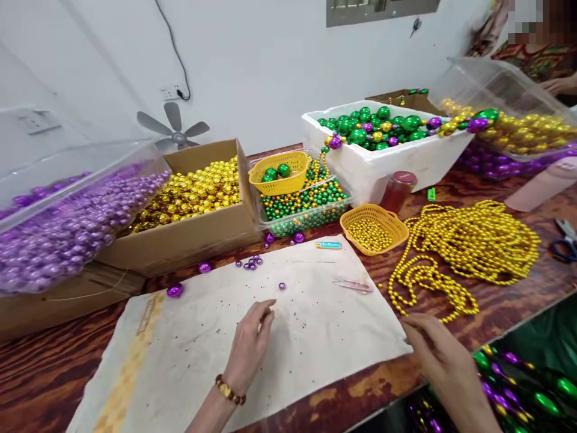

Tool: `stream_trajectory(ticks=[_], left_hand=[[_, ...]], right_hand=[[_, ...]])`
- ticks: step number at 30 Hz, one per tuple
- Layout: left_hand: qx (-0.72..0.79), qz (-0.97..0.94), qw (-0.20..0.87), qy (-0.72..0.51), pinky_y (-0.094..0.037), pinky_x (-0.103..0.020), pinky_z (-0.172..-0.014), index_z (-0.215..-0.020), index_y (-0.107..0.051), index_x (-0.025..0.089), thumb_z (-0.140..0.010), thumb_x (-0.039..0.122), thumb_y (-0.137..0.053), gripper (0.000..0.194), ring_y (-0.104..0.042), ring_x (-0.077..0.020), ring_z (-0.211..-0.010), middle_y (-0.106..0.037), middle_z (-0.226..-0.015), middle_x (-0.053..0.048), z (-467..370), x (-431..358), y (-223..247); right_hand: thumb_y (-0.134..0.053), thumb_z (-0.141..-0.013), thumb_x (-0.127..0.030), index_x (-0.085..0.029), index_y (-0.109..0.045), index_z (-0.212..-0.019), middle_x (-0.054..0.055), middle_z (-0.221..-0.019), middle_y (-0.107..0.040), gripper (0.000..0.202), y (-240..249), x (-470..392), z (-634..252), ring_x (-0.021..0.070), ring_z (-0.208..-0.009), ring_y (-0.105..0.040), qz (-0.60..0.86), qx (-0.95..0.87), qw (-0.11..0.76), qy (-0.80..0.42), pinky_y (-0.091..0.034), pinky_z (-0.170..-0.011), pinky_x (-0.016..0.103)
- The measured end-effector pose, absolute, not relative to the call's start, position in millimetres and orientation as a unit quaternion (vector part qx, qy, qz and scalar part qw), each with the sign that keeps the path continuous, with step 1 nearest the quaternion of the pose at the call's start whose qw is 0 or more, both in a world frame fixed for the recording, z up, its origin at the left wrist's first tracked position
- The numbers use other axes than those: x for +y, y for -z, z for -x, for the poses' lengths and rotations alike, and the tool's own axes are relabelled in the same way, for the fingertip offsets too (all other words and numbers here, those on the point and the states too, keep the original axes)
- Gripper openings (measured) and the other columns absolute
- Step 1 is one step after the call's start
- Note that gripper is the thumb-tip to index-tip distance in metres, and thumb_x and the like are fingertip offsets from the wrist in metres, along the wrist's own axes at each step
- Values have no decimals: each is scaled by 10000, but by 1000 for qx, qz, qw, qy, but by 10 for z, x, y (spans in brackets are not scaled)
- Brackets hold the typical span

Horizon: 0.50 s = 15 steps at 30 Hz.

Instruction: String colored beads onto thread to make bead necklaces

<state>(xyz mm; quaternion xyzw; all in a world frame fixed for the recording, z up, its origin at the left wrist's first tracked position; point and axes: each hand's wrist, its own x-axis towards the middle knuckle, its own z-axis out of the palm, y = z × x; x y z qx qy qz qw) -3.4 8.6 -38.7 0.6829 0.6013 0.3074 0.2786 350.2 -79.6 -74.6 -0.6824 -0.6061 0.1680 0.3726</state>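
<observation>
My left hand (250, 337) is over a white cloth (324, 337), its fingers loosely stretched and nothing visible between them. Just beyond the fingertips lies a single small purple bead (282, 286). At the cloth's right corner, my right hand (439, 352) has its fingers loosely bent downward near the table edge; I see nothing held, though its palm side is hidden. The near strands of a pile of gold bead strings (469, 240) are close to it. Thread snips (354, 284), a needle-like thin line and a small blue packet (328, 245) rest on the cloth.
Along the back stand a bin of purple beads (81, 222), a cardboard box of gold beads (193, 228), a tub of green and gold beads (306, 210) and a white foam box (356, 165). A yellow basket (399, 231), jar (399, 191) and scissors (563, 240) are rightward. Another person sits far right.
</observation>
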Motion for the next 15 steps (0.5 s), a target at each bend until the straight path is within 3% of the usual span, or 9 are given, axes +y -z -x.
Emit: stream_trajectory(ticks=[2, 5, 11, 15], left_hand=[[612, -695, 221, -306, -477, -360, -783, -1120, -632, 265, -902, 316, -479, 271, -622, -244, -870, -655, -936, -70, 389, 211, 414], [670, -673, 124, -286, -485, -361, -805, -1094, -635, 239, -891, 310, -462, 275, -627, -240, -873, -659, -930, -72, 1111, 387, 395], [762, -600, -31, -242, -427, -427, -894, -1176, -587, 222, -911, 302, -389, 341, -568, -293, -1018, -603, -1106, -125, 2533, 535, 166], [755, -627, -78, -172, -272, -519, -1019, -1183, -629, 249, -895, 221, -401, 368, -425, -359, -1204, -562, -1237, -150, 2940, 593, 53]], right_hand=[[-413, -953, -374, -265, -546, -976, 57, -1013, -638, 173, 663, -267, -3149, 220, -772, -674, 645, -639, 356, -221, -545, -691, 323], [-431, -930, -422, -250, -564, -982, 56, -994, -653, 224, 777, 421, -2853, 205, -651, -680, 635, -676, 298, -226, -536, -620, 329], [-434, -898, -475, -278, -592, -1012, 90, -1104, -656, 277, 1043, 1104, -2764, 307, -944, -669, 608, -740, 222, -182, -526, -789, 448], [-496, -845, -505, -379, -618, -969, 48, -1060, -703, 215, 1051, 1024, -2735, 298, -928, -682, 606, -735, 241, -186, -553, -777, 439]])
